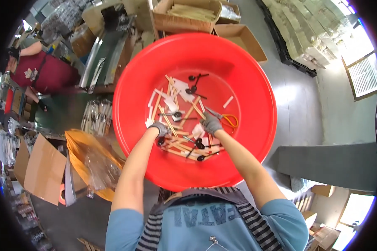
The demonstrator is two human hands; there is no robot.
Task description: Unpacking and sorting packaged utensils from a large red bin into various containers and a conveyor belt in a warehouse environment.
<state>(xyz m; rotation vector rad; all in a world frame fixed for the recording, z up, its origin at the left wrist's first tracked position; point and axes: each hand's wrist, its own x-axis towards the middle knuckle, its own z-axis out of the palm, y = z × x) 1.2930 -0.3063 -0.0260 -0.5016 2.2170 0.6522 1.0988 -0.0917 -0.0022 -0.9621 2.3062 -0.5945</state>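
Note:
Both my hands wear grey gloves and reach into a large red plastic tub (pixel 255 92). My right hand (pixel 212 124) is closed round the near end of pale wooden chopsticks (pixel 197 109), which point up and left. Just right of it lie scissors (pixel 230 120) with orange handles. My left hand (pixel 161 128) has curled fingers at the left of the pile, next to loose chopsticks (pixel 168 121); what it grips is hidden. Black spoons (pixel 177 114), white paper pieces (pixel 170 103) and more chopsticks lie scattered over the tub floor.
Cardboard boxes (pixel 187 21) stand beyond the tub. At left are an orange sack (pixel 81 146), bundles in clear plastic (pixel 97 118) and an open carton (pixel 44 169). Another person in dark red (pixel 44 73) is at far left. A grey beam-like surface (pixel 326 165) lies at right.

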